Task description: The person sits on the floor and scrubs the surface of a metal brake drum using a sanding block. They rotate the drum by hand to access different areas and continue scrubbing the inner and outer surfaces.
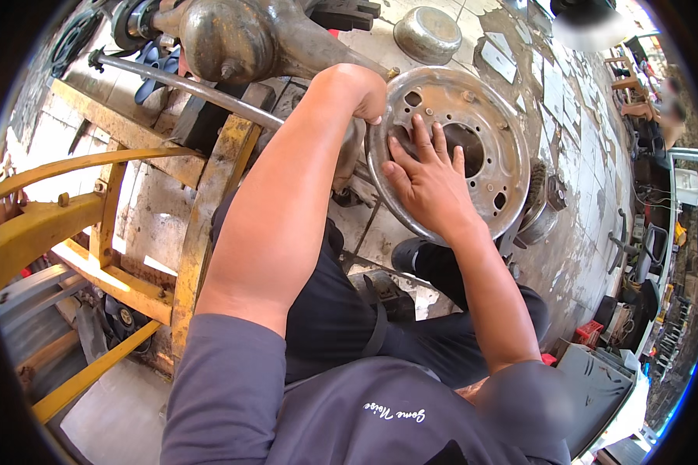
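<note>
Nearest to my camera is the grey shirt (333,422), soft cloth with small white lettering, and beyond it the black trousers (337,333), knees bent and spread on the near side of the wheel (461,112). That wheel is a round, dull metal dish, rust-brown and scuffed, with a rolled lip, a ring of bolt holes, a few larger slots and a big round opening; it sits just beyond the knees.

I see the right hand (436,182) laid palm down on the wheel's face, fingers opened wide, gripping nothing, the forearm running up from the lower right. The left hand (358,91) is at the wheel's left edge, wrist bent sharply and knuckles curled; its fingers are mostly hidden, so I can't tell how far they close or whether they have hold of the lip.

Left of the wheel I have the yellow frame (229,167), straight and curved bars with chipped, grimy paint, crossed by a smooth steel rod (198,91). Past them, to the wheel's upper left, bulges a greasy, rounded axle housing (233,43). Beyond the wheel, a dented metal bowl (428,35) rests on the stained tile floor (574,225).
</note>
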Demonstrator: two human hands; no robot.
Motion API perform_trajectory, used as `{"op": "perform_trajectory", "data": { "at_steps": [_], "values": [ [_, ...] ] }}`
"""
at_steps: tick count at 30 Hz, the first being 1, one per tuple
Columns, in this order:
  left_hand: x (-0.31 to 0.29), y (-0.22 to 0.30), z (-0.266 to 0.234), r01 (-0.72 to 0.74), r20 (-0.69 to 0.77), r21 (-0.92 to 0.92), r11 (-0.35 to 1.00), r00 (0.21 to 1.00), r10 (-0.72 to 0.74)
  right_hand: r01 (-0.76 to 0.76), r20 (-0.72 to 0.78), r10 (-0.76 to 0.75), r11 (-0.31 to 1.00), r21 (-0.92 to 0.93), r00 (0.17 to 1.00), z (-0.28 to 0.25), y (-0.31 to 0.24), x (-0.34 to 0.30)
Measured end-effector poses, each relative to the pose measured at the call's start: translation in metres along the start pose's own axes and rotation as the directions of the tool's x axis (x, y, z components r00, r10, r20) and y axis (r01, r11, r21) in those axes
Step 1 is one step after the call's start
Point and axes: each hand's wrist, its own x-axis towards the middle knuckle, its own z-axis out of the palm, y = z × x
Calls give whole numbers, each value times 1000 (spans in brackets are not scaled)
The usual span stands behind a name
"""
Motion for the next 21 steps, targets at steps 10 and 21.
{"op": "perform_trajectory", "data": {
  "at_steps": [10,21],
  "values": [
    [7,-2,-1,-56,-26,37,998,998,57,-40,7,40,999,9,999,-3,-5,10],
    [2,0,-5,-44,-10,18,999,999,45,-41,11,41,999,-31,999,-4,-11,10]
  ]
}}
